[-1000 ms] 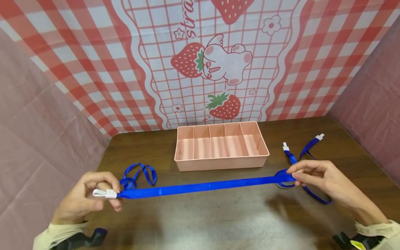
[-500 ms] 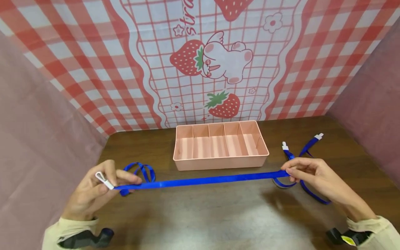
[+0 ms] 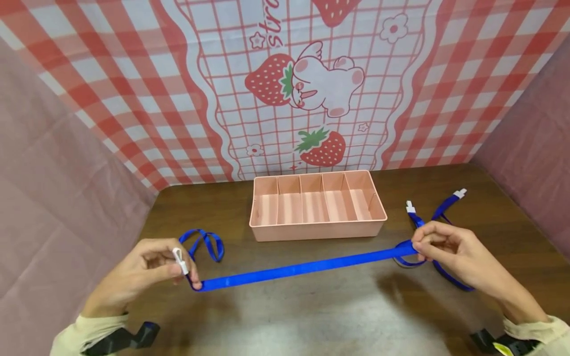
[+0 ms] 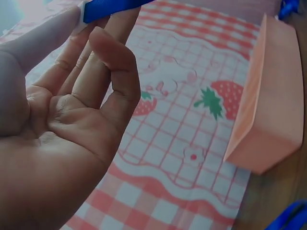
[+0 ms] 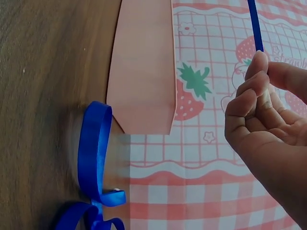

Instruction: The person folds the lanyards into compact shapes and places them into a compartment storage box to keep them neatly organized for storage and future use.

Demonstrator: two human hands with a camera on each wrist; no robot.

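A blue lanyard (image 3: pixel 294 270) stretches between both hands above the table, sloping down to the left. At its left end my left hand (image 3: pixel 138 274) pinches the white plastic clip (image 3: pixel 180 261), and the ribbon bends round a fingertip. The left wrist view catches the ribbon (image 4: pixel 112 5) at the top, beside the thumb. My right hand (image 3: pixel 465 257) pinches the ribbon's other end between thumb and index finger, its other fingers curled in the right wrist view. Behind the lanyard stands a pink divided box (image 3: pixel 318 231), whose several compartments hold nothing visible.
Another blue lanyard (image 3: pixel 218 249) lies looped on the table beyond the left hand. More blue lanyard with white clips (image 3: pixel 460 194) lies by the right hand, partly hidden by it. A strawberry-print cloth (image 3: pixel 231 89) hangs behind the box on the wooden table (image 3: pixel 311 306).
The left hand turns the clip more upright and shifts its grip, so the ribbon now bends round a fingertip. The lanyard's left end drops lower. The right hand stays nearly in place.
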